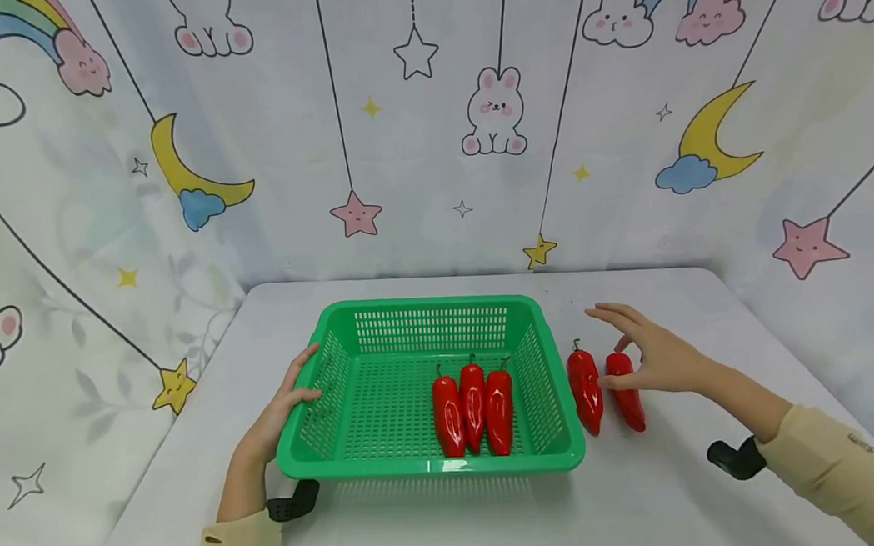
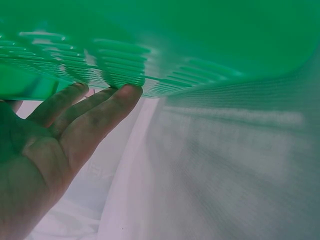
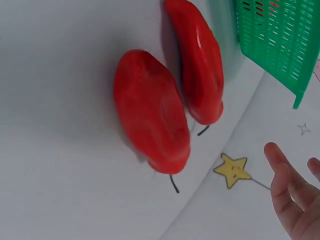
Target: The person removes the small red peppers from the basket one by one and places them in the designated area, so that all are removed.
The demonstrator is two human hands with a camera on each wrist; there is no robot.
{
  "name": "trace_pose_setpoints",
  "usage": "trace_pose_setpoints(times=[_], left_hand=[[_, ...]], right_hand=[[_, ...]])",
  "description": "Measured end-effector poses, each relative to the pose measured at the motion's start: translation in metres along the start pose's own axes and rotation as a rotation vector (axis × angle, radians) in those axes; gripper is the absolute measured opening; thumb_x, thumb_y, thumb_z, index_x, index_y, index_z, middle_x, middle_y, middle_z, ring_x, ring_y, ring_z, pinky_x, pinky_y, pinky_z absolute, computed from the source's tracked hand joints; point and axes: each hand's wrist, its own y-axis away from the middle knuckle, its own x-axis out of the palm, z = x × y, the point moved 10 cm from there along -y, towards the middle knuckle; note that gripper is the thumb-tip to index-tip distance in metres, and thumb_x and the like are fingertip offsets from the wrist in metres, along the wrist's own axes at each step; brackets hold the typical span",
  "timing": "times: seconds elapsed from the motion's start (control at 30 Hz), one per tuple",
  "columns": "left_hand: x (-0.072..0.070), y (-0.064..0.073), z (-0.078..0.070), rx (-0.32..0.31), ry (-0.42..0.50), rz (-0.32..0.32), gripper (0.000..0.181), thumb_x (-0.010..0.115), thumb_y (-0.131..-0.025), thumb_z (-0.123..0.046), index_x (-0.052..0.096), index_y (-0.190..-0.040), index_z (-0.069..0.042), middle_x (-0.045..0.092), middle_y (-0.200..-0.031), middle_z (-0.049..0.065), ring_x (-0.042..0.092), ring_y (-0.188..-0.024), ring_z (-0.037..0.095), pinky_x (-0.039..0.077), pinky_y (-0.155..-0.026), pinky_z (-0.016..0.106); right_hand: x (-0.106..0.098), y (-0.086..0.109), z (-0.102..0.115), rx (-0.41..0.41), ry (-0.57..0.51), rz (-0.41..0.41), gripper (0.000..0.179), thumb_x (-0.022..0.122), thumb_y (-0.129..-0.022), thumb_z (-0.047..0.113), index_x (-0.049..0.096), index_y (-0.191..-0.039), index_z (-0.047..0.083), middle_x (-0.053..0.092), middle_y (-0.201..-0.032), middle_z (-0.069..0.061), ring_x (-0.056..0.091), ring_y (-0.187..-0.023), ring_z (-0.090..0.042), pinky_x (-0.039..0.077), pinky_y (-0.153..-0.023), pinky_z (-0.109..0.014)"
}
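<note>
A green plastic basket [image 1: 430, 467] with slotted walls holds three red chili peppers [image 1: 473, 404] standing side by side at its right front. My left hand [image 1: 269, 417] grips the basket's left rim, the thumb lapping over it. In the left wrist view, the fingers [image 2: 95, 117] reach under the rim along the outer wall. Outside the basket's right side, two more red peppers lie on the table, a nearer one [image 3: 200, 65] and an outer one [image 3: 150, 112]. Over the outer pepper hovers my right hand [image 1: 656, 356], thumb and fingers spread apart, holding nothing.
The table [image 1: 423, 533] has a white cover. A cloth backdrop [image 1: 431, 173] printed with stars, moons and rabbits hangs behind and beside it. Each wrist carries a black camera mount [image 1: 735, 459].
</note>
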Motion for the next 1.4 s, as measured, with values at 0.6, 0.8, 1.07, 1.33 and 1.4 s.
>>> trace_pose_setpoints(times=[0.6,0.8,1.07,1.33,1.4], left_hand=[[0.0,0.0,0.0,0.0,-0.012,-0.002,0.069,0.037,-0.09,-0.012,0.003,-0.147,-0.028,-0.005,-0.15,0.012,0.019,-0.125,0.042,0.041,-0.081,0.041],[0.0,0.0,0.0,0.001,-0.007,0.0,0.069,0.037,-0.09,-0.012,0.003,-0.148,-0.028,-0.004,-0.15,0.012,0.021,-0.124,0.041,0.041,-0.081,0.041],[-0.001,-0.001,0.0,-0.004,-0.015,-0.003,0.069,0.037,-0.09,-0.013,0.003,-0.147,-0.029,-0.005,-0.15,0.012,0.019,-0.125,0.041,0.04,-0.081,0.041],[0.001,-0.001,-0.001,0.006,-0.001,0.005,0.068,0.037,-0.091,-0.012,0.003,-0.148,-0.029,-0.004,-0.15,0.011,0.02,-0.124,0.04,0.04,-0.082,0.041],[0.001,0.0,-0.001,0.007,-0.001,0.007,0.068,0.036,-0.091,-0.012,0.003,-0.148,-0.028,-0.004,-0.15,0.011,0.02,-0.125,0.04,0.04,-0.083,0.041]], right_hand=[[-0.013,-0.032,0.048,-0.014,-0.151,0.014,0.092,0.08,-0.066,0.033,0.03,-0.142,0.019,0.029,-0.141,-0.009,0.058,-0.087,-0.019,0.049,-0.059,-0.025],[-0.014,-0.043,0.065,-0.04,-0.171,0.012,0.094,0.082,-0.064,0.032,0.03,-0.142,0.02,0.03,-0.141,-0.008,0.058,-0.087,-0.02,0.05,-0.058,-0.024],[-0.008,-0.054,0.09,-0.086,-0.192,0.018,0.093,0.081,-0.065,0.032,0.031,-0.142,0.017,0.03,-0.141,-0.011,0.059,-0.084,-0.023,0.049,-0.057,-0.023],[0.003,-0.064,0.107,-0.097,-0.217,0.056,0.092,0.079,-0.066,0.036,0.03,-0.142,0.02,0.03,-0.14,-0.008,0.059,-0.083,-0.021,0.05,-0.057,-0.023],[0.006,-0.067,0.111,-0.103,-0.212,0.064,0.091,0.079,-0.066,0.037,0.03,-0.142,0.022,0.03,-0.14,-0.006,0.058,-0.082,-0.017,0.05,-0.057,-0.024]])
